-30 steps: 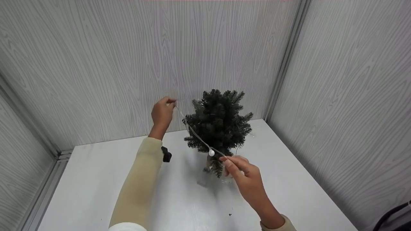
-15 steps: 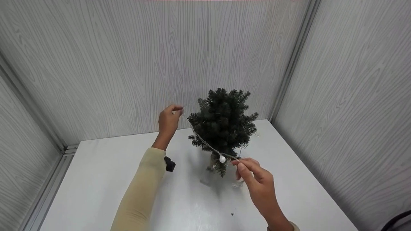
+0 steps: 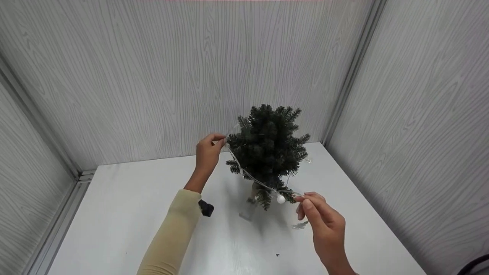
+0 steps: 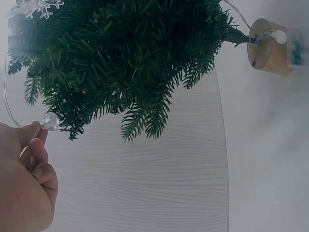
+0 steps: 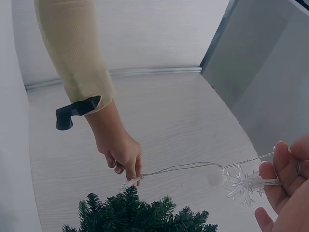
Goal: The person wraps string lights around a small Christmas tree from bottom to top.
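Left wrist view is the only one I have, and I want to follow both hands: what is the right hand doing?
Observer: In the head view, the right hand pinches the light string, to the lower right of the tree.
Operator: Does anything hang close to that hand?
Observer: Yes, the right wrist view shows a clear snowflake right beside it.
Operator: And any bulb near it on the string?
Observer: One white ball, just left of the right hand in the head view; I can't tell from here whether it is lit.
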A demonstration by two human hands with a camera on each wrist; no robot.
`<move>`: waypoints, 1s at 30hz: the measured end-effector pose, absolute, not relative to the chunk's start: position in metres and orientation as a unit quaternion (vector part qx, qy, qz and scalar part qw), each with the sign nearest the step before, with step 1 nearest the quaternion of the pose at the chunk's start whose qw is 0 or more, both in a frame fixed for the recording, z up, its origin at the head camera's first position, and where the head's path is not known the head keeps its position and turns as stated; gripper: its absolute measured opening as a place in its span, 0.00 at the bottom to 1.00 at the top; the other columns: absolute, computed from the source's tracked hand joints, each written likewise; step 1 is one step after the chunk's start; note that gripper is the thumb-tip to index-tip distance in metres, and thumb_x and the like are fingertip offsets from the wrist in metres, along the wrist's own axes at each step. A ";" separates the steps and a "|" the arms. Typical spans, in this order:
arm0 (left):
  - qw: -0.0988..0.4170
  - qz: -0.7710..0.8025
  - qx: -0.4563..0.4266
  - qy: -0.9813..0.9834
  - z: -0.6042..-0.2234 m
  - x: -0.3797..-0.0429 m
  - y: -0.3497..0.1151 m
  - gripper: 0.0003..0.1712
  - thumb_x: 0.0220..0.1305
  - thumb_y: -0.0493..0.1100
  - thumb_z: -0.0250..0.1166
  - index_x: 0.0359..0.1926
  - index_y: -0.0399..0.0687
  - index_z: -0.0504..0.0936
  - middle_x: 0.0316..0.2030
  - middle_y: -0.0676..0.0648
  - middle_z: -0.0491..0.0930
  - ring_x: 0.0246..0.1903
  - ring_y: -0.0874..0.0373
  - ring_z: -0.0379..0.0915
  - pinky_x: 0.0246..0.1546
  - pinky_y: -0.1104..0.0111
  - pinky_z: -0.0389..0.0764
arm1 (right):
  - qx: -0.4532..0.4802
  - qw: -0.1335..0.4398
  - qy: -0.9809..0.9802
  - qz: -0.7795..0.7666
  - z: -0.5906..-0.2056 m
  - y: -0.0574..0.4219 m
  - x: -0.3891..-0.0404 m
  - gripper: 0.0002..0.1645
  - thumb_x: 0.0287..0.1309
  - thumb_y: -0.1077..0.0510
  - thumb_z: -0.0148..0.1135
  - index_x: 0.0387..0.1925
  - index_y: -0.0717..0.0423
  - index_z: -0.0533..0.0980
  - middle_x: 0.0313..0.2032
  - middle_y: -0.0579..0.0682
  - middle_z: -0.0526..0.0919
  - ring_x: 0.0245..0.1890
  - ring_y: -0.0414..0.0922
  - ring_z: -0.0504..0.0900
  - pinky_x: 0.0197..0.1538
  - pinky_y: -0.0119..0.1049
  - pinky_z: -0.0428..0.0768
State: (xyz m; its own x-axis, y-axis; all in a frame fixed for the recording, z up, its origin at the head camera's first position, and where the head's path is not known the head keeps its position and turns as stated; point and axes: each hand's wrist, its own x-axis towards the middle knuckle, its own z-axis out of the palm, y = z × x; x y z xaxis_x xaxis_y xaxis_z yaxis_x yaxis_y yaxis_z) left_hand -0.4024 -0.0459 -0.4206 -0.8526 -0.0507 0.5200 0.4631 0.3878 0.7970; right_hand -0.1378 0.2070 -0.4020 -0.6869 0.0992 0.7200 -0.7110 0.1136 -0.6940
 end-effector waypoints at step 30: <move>0.220 -0.514 -0.212 -0.802 -0.429 -0.388 -0.035 0.07 0.69 0.45 0.67 0.44 0.51 0.88 0.43 0.52 0.87 0.30 0.60 0.73 0.35 0.66 0.74 | 0.281 0.437 -0.466 0.716 -0.387 0.241 -0.131 0.18 0.60 0.86 0.37 0.40 0.89 0.75 0.37 0.62 0.87 0.27 0.48 0.76 0.35 0.32 0.77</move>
